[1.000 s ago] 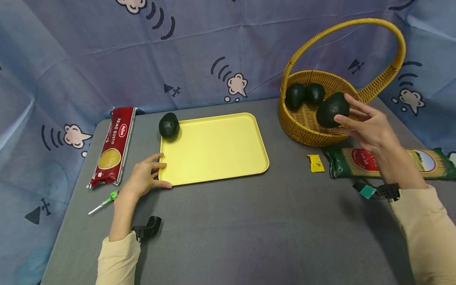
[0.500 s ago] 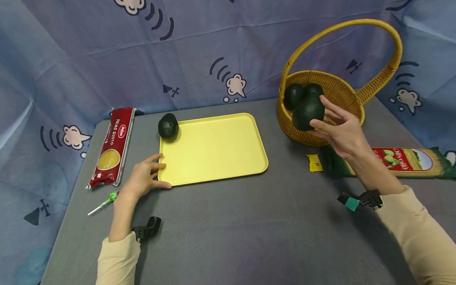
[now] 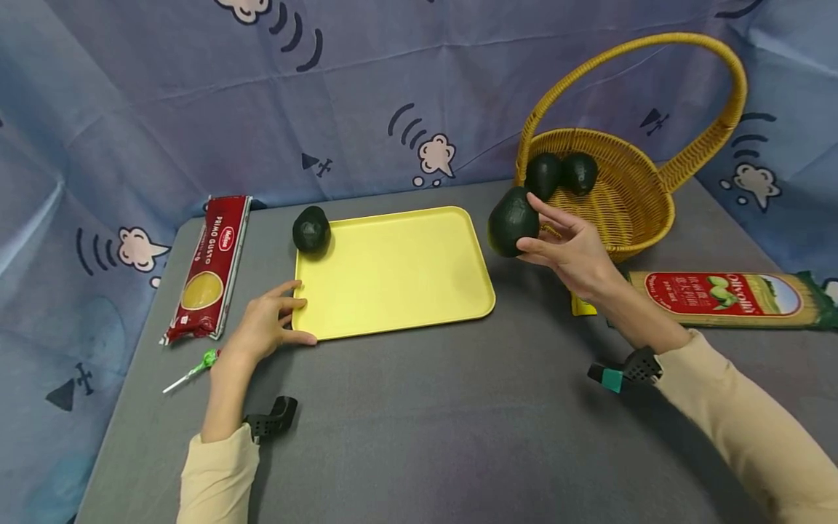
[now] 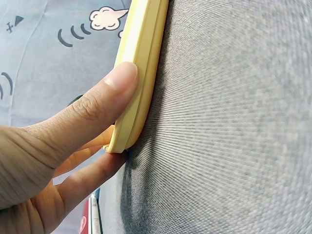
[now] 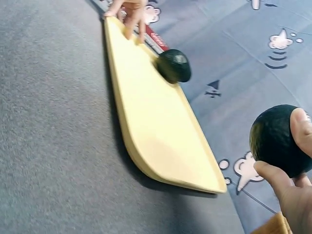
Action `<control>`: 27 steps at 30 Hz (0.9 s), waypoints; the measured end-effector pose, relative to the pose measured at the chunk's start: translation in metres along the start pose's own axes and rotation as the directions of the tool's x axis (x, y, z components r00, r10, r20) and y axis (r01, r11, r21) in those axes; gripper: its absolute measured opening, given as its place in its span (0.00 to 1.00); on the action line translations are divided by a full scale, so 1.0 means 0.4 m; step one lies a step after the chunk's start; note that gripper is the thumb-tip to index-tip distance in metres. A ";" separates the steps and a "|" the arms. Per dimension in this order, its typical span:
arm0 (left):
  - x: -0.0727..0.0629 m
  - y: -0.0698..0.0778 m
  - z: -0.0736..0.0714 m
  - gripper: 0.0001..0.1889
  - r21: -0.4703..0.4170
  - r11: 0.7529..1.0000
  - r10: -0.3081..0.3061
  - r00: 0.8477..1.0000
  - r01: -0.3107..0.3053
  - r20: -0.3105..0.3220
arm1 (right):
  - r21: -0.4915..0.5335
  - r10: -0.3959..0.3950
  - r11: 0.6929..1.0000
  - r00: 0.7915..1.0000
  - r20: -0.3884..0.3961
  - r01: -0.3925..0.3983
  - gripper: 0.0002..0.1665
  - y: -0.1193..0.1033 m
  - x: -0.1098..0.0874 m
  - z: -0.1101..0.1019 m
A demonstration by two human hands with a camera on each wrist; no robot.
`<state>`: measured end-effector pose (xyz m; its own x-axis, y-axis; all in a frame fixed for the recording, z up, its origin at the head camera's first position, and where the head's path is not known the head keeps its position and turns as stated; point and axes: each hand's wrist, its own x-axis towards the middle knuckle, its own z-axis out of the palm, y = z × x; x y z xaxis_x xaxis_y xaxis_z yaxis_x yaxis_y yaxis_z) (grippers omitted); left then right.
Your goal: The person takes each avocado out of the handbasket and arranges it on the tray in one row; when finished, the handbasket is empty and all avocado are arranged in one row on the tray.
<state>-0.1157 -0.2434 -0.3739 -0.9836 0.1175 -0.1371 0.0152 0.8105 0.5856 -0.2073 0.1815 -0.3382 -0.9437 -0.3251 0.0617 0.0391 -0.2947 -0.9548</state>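
Observation:
My right hand [image 3: 576,255] grips a dark green avocado [image 3: 513,222] between thumb and fingers, in the air between the basket and the tray. The yellow tray [image 3: 399,276] lies flat on the grey table. At its near left corner my left hand [image 3: 262,324] holds the edge; in the left wrist view the thumb [image 4: 122,78] presses one side and the fingers lie round the corner. Another avocado [image 3: 310,231] sits at the tray's far left corner. Two more avocados [image 3: 543,175] rest in the yellow wicker basket [image 3: 628,211], whose tall handle arches above.
A red pasta packet [image 3: 209,269] and a green-wrapped lollipop [image 3: 193,370] lie left of the tray. Below the basket lie a long spaghetti packet [image 3: 727,298] and a small yellow wrapped sweet [image 3: 580,306], partly behind the right hand. A patterned blue cloth [image 3: 393,94] hangs behind.
My right hand has carried the avocado leftward from over the basket to near the tray's right edge. The left hand has stayed at the tray's corner.

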 end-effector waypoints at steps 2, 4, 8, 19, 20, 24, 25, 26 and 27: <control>0.001 -0.001 0.000 0.35 0.002 1.000 0.002 1.000 -0.002 0.000 | -0.049 0.005 0.999 1.000 0.004 -0.005 0.39 0.009 0.008 0.009; 0.002 -0.001 0.000 0.35 0.006 1.000 0.005 1.000 -0.005 -0.001 | -0.073 0.010 0.997 1.000 0.015 -0.009 0.39 0.018 0.016 0.017; 0.003 -0.002 0.000 0.35 0.010 1.000 0.003 1.000 -0.003 0.001 | -0.114 0.018 0.993 0.999 0.049 -0.013 0.39 0.037 0.032 0.033; 0.002 -0.004 0.000 0.35 0.004 1.000 0.012 1.000 -0.012 0.000 | -0.245 0.060 0.969 0.992 0.111 -0.031 0.41 0.098 0.085 0.075; 0.003 -0.003 0.000 0.35 0.004 1.000 0.011 1.000 -0.011 0.001 | -0.251 0.060 0.967 0.991 0.120 -0.028 0.40 0.104 0.091 0.078; 0.003 -0.004 0.000 0.36 0.012 1.000 0.012 1.000 -0.012 0.001 | -0.315 0.059 0.949 0.986 0.156 -0.007 0.40 0.129 0.115 0.092; 0.003 -0.004 0.000 0.36 0.012 1.000 0.012 1.000 -0.012 0.000 | -0.330 0.058 0.944 0.984 0.169 0.001 0.39 0.135 0.122 0.096; 0.003 -0.005 0.000 0.36 0.016 1.000 0.013 1.000 -0.013 -0.001 | -0.344 0.059 0.939 0.981 0.183 0.008 0.39 0.140 0.128 0.101; 0.003 -0.005 0.000 0.35 0.014 1.000 0.013 1.000 -0.013 -0.001 | -0.359 0.063 0.933 0.979 0.196 0.012 0.39 0.144 0.135 0.105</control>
<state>-0.1167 -0.2448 -0.3753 -0.9835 0.1276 -0.1283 0.0309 0.8169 0.5759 -0.2423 0.1091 -0.3776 -0.8567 -0.5127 0.0574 -0.0926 0.0434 -0.9948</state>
